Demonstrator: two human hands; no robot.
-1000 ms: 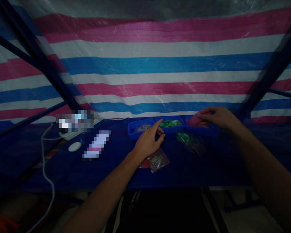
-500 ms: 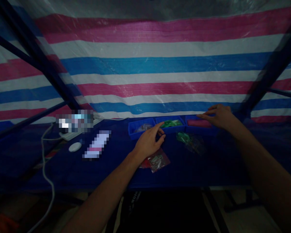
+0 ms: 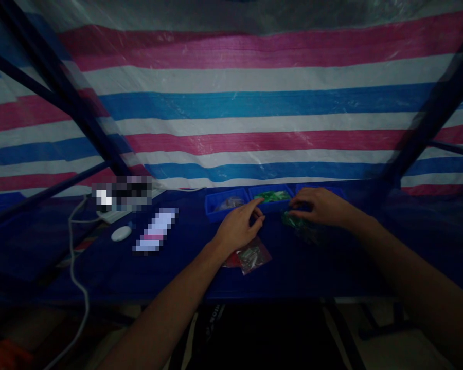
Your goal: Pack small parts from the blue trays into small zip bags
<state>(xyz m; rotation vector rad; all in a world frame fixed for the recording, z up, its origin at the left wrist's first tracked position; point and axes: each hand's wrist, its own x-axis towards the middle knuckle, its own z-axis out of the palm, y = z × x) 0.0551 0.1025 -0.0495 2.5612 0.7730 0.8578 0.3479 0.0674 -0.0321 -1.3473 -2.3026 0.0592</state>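
Note:
My left hand (image 3: 237,226) rests on the dark blue table (image 3: 332,267), fingers loosely curled and apart, nothing in it. Just below it lies a clear bag with red and green parts (image 3: 249,257). My right hand (image 3: 322,206) reaches down onto a clear bag of green parts (image 3: 293,221) in front of the trays, fingertips closing on its top edge. Behind stand three small blue trays: the left one (image 3: 226,203) with pale bags, the middle one (image 3: 272,198) with green bags, the right one (image 3: 335,189) mostly hidden by my right hand.
A striped pink, white and blue tarp (image 3: 254,103) hangs close behind the table. Dark frame poles (image 3: 61,97) slant at left and right. A white round object (image 3: 121,233), a white cable (image 3: 75,267) and blurred items lie at the left.
My right hand let go of the red bag into the right tray, then moved left and down onto the green bag. The left hand barely moved.

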